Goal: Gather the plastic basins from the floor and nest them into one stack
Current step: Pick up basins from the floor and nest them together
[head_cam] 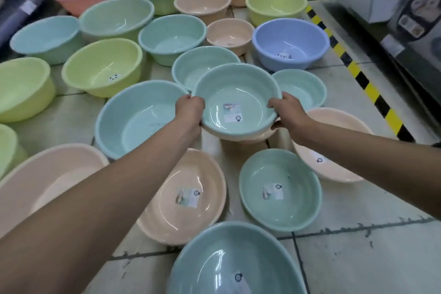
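Note:
I hold a small mint-green basin (235,93) by its rim, nested in a cream basin (241,136) whose wall shows beneath it. My left hand (189,110) grips the left rim, my right hand (287,108) the right rim. Both are lifted above the floor. Around them lie several loose basins: a light-blue one (133,114) to the left, a peach one (188,196) and a green one (279,191) below, a teal one (236,260) nearest me, a peach one (334,141) partly under my right arm.
Further basins in green, yellow, peach, pink and a periwinkle-blue one (291,43) cover the tiled floor (358,258) ahead. A yellow-and-black striped line (358,74) runs along shelving (393,7) on the right. Dark shelving (21,2) stands at the far left.

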Demonstrator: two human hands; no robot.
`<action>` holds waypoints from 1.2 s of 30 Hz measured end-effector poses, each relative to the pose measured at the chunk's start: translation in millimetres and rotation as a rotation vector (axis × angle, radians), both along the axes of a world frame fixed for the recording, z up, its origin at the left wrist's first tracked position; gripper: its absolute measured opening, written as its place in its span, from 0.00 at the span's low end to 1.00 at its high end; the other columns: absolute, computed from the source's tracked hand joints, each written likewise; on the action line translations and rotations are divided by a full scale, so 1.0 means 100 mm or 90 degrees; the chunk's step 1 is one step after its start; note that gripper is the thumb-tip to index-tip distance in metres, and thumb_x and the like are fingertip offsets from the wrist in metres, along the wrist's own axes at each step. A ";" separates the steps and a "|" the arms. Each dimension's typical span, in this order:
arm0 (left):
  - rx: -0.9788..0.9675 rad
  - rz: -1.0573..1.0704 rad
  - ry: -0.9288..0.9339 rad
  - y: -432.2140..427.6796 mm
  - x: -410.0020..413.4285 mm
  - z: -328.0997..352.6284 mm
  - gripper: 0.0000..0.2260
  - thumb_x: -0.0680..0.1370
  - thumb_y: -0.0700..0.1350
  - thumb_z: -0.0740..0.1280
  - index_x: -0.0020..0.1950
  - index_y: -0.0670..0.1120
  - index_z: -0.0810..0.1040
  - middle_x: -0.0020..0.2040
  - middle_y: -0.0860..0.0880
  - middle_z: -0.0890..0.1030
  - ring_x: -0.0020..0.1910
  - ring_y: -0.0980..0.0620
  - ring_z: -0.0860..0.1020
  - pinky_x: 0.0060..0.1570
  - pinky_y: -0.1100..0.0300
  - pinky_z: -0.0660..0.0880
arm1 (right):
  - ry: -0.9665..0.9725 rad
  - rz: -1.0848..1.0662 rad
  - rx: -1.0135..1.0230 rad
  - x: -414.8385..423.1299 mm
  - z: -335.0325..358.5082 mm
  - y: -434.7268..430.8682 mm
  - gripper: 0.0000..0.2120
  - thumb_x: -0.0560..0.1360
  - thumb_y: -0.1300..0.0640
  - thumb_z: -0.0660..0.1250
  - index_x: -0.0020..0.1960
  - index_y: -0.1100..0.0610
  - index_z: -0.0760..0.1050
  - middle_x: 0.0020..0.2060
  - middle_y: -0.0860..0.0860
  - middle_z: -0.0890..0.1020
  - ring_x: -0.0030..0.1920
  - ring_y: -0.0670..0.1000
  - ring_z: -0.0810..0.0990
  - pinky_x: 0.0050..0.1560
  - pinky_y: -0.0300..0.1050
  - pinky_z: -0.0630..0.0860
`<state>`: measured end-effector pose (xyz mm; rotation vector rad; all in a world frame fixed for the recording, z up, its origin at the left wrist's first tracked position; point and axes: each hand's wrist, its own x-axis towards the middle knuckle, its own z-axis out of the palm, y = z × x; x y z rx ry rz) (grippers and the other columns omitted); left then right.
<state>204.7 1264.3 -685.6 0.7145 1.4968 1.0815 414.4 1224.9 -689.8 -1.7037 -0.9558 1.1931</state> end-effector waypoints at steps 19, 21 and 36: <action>-0.012 -0.038 0.110 0.47 0.43 -1.26 0.22 0.73 0.29 0.56 0.64 0.41 0.76 0.45 0.48 0.81 0.46 0.45 0.80 0.45 0.55 0.78 | -0.149 -0.003 -0.103 0.25 -1.03 0.50 0.21 0.76 0.58 0.58 0.67 0.54 0.76 0.61 0.55 0.81 0.60 0.58 0.79 0.60 0.48 0.75; -0.023 -0.040 0.107 0.47 0.43 -1.26 0.21 0.74 0.31 0.56 0.63 0.43 0.76 0.46 0.48 0.81 0.46 0.46 0.80 0.47 0.53 0.79 | -0.133 -0.013 -0.110 0.23 -1.09 0.48 0.21 0.76 0.58 0.58 0.68 0.52 0.74 0.61 0.53 0.82 0.60 0.57 0.79 0.60 0.48 0.74; -0.044 -0.118 0.011 0.03 0.37 -0.45 0.17 0.76 0.29 0.56 0.59 0.44 0.74 0.46 0.46 0.80 0.44 0.47 0.79 0.49 0.52 0.77 | -0.185 -0.041 -0.053 0.31 -0.38 0.05 0.15 0.74 0.56 0.57 0.57 0.52 0.77 0.49 0.52 0.82 0.51 0.60 0.80 0.55 0.52 0.79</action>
